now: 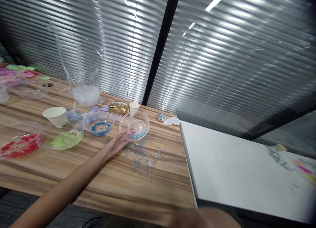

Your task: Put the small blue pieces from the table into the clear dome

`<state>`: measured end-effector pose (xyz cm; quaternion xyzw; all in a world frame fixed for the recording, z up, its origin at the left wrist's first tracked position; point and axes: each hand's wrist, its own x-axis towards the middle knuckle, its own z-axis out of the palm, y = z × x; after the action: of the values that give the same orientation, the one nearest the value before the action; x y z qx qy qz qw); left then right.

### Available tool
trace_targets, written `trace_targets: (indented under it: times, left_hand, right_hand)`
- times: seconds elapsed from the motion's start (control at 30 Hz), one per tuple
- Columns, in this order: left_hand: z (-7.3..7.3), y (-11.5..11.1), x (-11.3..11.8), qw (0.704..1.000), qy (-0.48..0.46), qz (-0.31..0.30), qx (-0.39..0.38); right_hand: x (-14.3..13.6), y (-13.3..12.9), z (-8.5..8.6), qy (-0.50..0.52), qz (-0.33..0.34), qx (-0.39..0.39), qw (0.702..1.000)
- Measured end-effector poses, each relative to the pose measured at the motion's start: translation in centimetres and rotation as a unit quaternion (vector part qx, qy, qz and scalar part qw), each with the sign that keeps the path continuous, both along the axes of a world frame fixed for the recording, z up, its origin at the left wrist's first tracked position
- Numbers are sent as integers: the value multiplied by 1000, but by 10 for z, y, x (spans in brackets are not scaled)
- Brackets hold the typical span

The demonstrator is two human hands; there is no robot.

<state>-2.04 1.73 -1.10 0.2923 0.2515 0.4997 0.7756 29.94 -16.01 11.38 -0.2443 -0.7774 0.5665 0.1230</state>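
My left hand (pixel 119 141) is closed on the lower rim of a clear plastic bowl (pixel 143 120). The bowl is tilted, its open side turned toward me, and a small amount of pale blue bits (pixel 139 134) lies in its lower part. Below it, many small clear tube-like beads (pixel 145 162) are scattered on the wooden table (pixel 111 188). At the bottom edge my right hand (pixel 202 218) shows only as a blur, its fingers not readable. Left of the held bowl stands a clear bowl with blue beads (pixel 100 128).
Further left are bowls of yellow-green bits (pixel 66 139) and red bits (pixel 21 145), plus a paper cup (pixel 56 116). Behind stand a clear bag of white material (pixel 86 94), a gold packet (pixel 118 107) and a smaller cup (pixel 134 106). A white table (pixel 232 162) adjoins on the right.
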Motion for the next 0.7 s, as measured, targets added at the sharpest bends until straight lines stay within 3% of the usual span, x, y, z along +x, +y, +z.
trace_targets:
  times: [0.03,0.1,0.13,0.17,0.2,0.3,0.43,0.7]
  left_hand:
    - [-1,-1,1,1000,2,-1,-3]
    - [-2,-2,3,1000,7,-2,-4]
    - [-1,-3,4,1000,10,-4,-2]
    - [-1,-5,5,1000,13,-6,2]
    - [0,-6,7,1000,15,-10,8]
    - [1,-9,10,999,28,-23,29]
    - [-3,-13,13,995,70,-42,56]
    - [2,-19,19,965,175,-107,163]
  right_hand:
    - [-2,18,-8,4,-46,7,999]
    - [-9,54,-26,35,-216,20,976]
    - [-15,72,-36,62,-312,17,948]
    - [-22,88,-46,101,-430,12,897]
    - [-30,103,-55,131,-469,-7,873]
    - [-57,131,-76,198,-452,-54,868]
    - [-81,138,-90,225,-416,-79,878]
    - [-70,135,-110,245,-455,-84,852]
